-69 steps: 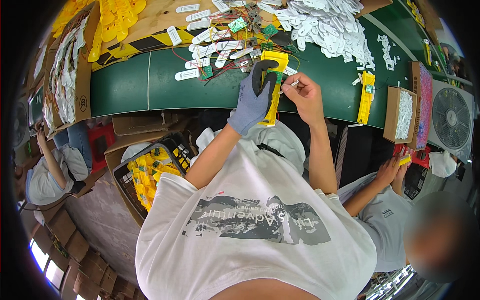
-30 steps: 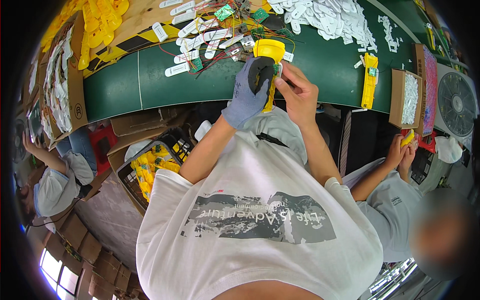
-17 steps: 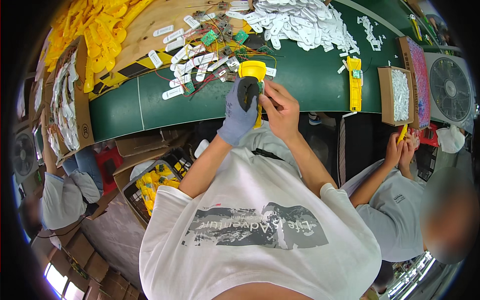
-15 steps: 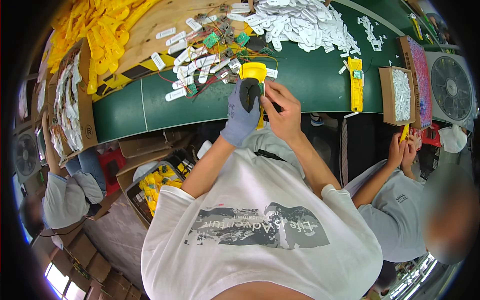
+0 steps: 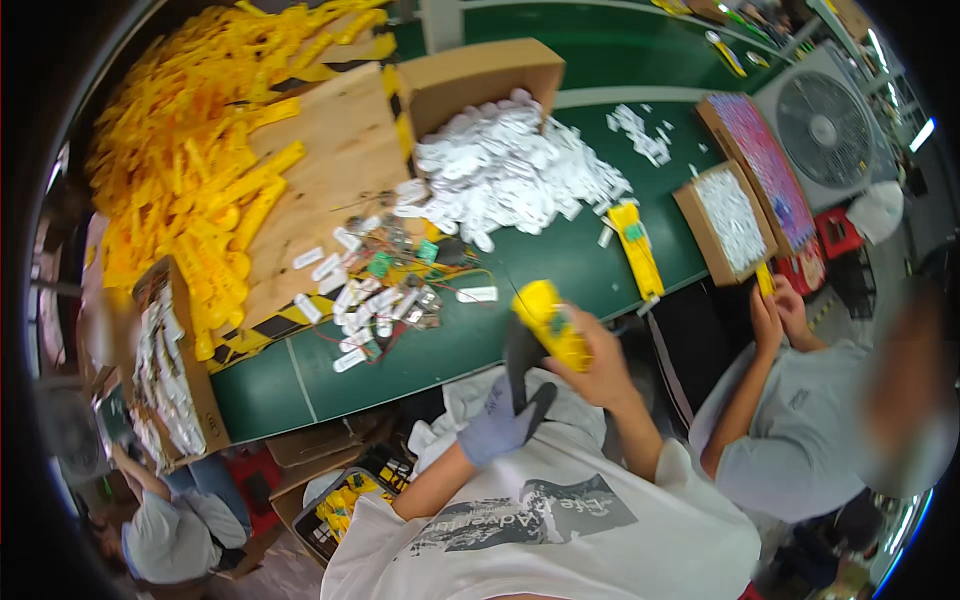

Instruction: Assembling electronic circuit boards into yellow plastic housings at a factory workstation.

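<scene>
R hand [image 5: 602, 366] holds yel. casing [image 5: 546, 318], long axis slanting fwd-L

Green tabletop [image 5: 270, 395]: you have even, fairly bright light across it; its front edge bows in the fisheye.
White pile [image 5: 500, 165], toward the tabletop's back: pale enough that pieces run together.
Your right hand [image 5: 600, 365], at the tabletop's front edge: smeared by blur, as is the yellow casing [image 5: 548, 325] in it.
Your gloved left hand [image 5: 500, 415], same edge: soft outlines.
Dark gap [image 5: 685, 345], below the tabletop's right end: deep shadow.
Bright strip [image 5: 923, 132], far right of the tabletop: white glare.
Co-worker's head [image 5: 910, 390], right of the tabletop: blurred out.
Picture corners, beyond the tabletop: black.
</scene>
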`<state>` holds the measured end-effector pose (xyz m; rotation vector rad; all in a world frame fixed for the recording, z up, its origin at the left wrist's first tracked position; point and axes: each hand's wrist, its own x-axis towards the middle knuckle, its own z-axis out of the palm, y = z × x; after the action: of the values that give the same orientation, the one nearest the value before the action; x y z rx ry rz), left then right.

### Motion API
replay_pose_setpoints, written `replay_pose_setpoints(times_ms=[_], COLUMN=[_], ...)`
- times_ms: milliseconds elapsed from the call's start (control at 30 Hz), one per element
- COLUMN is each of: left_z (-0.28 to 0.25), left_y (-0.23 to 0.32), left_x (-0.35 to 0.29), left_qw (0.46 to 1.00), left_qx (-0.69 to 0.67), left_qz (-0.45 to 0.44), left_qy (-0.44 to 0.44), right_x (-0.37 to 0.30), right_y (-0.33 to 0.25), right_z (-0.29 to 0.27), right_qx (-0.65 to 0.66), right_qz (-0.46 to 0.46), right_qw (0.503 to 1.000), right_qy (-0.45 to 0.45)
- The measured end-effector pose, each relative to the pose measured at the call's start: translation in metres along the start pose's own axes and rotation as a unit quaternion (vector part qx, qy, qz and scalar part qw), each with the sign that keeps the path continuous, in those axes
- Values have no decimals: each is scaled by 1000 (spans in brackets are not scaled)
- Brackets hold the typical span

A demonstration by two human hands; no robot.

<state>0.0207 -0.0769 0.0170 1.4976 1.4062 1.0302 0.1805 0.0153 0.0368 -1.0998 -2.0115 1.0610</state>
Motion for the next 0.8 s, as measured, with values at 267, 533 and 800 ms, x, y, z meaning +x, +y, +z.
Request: replay_pose_setpoints(times_ms=[267, 533, 800], left_z=[-106, -338, -347], left_y=[-17, -119, -135], left_x=[28, 120, 111], left_qw=[961, 779, 779], left_qx=[54, 466, 576], left_qz=[32, -21, -53], left_qy=[268, 418, 242], right_x=[7, 32, 30], right_y=[95, 140, 47], right_z=[-114, -131, -48], right_qx=[-299, -271, -85], right_qz=[103, 79, 16], right_qw=[893, 926, 929], right_qy=[321, 251, 360])
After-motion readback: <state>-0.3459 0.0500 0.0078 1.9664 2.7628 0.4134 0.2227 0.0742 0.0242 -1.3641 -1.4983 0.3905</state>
